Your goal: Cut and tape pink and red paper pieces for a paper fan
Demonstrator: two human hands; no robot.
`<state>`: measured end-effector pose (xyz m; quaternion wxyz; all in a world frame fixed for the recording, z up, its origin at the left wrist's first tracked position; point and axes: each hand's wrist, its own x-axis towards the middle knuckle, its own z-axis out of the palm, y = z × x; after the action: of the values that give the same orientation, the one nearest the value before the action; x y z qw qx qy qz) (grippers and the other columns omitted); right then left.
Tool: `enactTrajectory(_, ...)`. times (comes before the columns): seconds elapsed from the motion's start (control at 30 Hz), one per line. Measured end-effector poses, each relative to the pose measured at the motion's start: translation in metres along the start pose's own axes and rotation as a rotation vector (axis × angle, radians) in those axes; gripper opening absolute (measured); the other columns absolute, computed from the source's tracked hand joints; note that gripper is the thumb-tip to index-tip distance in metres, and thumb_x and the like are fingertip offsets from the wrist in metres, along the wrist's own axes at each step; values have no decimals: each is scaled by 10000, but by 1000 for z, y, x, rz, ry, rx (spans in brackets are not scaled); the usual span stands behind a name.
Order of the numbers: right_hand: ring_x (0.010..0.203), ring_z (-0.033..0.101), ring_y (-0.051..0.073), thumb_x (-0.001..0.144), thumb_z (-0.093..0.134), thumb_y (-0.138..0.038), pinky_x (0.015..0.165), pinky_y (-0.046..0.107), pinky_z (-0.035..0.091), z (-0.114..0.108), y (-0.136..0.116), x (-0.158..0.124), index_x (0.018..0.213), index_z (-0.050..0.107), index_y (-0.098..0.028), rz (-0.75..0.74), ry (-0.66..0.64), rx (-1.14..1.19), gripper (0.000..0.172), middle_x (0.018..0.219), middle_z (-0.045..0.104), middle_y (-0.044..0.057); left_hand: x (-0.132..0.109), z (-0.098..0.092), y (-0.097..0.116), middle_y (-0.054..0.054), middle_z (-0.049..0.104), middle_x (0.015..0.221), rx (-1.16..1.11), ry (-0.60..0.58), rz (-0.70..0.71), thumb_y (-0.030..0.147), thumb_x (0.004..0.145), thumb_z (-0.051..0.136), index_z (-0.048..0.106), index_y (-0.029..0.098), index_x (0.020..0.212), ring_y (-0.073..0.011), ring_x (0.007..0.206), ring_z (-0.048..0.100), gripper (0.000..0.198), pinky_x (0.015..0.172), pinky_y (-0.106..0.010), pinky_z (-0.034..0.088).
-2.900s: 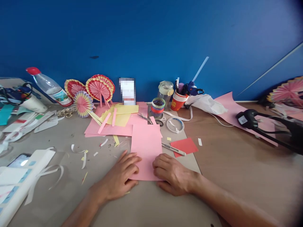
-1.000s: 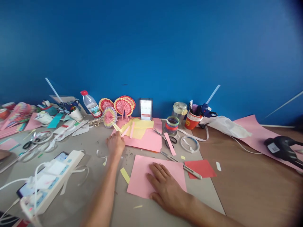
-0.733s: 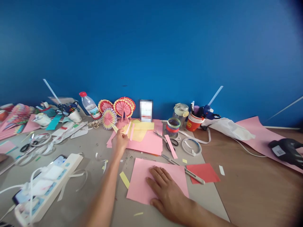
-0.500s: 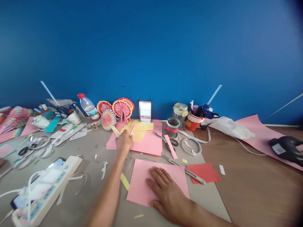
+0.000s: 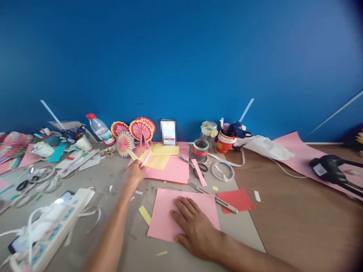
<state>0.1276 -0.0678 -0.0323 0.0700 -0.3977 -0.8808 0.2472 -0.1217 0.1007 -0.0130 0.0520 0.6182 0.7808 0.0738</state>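
Observation:
My right hand [image 5: 195, 230] lies flat with fingers spread on a pink paper sheet [image 5: 161, 215], pressing it to the table. My left hand [image 5: 136, 172] reaches forward, fingers closed around a narrow pink paper strip [image 5: 146, 158] that sticks out beyond them. Just past that hand lie yellow paper pieces [image 5: 161, 161] on a stack of pink sheets [image 5: 172, 174]. Right of the sheet, a utility knife [image 5: 227, 204] rests partly on a red paper piece [image 5: 241, 200]. A pair of scissors [image 5: 202, 167] sits behind, with another pink strip [image 5: 199, 172] across it.
Paper rosette fans [image 5: 141, 130] stand at the back beside a plastic bottle [image 5: 100, 130] and a phone [image 5: 168, 132]. A jar [image 5: 209, 130], tape rolls [image 5: 200, 148] and a red cup [image 5: 225, 143] are at right. A power strip [image 5: 59, 230] occupies the left.
My left hand has drawn a little left and back with the pink strip, away from the yellow paper. My right hand stays flat on the sheet. The view has turned slightly right.

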Motion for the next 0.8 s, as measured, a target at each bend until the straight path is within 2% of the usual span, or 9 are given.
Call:
enactTrajectory(0.13,1431,155,355,917,439,-470,1165,539,133,2,0,-1,1417,409,-138,-5,16,2,602,1537,246,204,-2,-4,-33,-51,719,865,-16,12,-42,326,810,464,614,224,915,-236,796,670,209,631,-276,442)
enactTrajectory(0.23,1430,152,361,918,433,-476,1163,541,139,4,0,-1,1419,406,-138,-6,20,-11,605,1538,244,206,-4,0,-44,-49,713,829,-27,17,-54,304,804,474,611,215,883,-218,764,668,182,624,-263,442)
enactTrajectory(0.37,1430,164,352,906,466,-456,1164,535,143,6,2,-1,1418,408,-151,-13,39,-36,599,1541,242,195,-9,8,-38,-56,706,850,-20,57,-49,295,798,495,617,220,910,-234,784,658,182,672,-299,452)
enactTrajectory(0.5,1431,171,340,893,493,-436,1167,525,142,8,4,-2,1423,401,-164,-18,46,-54,602,1545,245,177,-18,11,-23,-162,634,1105,28,195,-43,254,805,496,582,184,1118,-324,1019,584,333,835,-421,421)
enactTrajectory(0.6,1434,166,327,882,512,-414,1171,514,138,9,4,-2,1429,393,-174,-11,42,-63,609,1552,240,159,-24,15,-14,-171,577,1200,48,268,-12,237,824,481,552,198,1200,-341,1111,516,385,919,-462,367)
enactTrajectory(0.8,1433,162,340,861,538,-347,1167,526,154,6,2,-1,1426,399,-158,-1,-4,-69,612,1550,237,168,-25,22,-12,-143,652,1080,39,263,13,218,833,490,590,189,1146,-329,1068,542,330,953,-477,328)
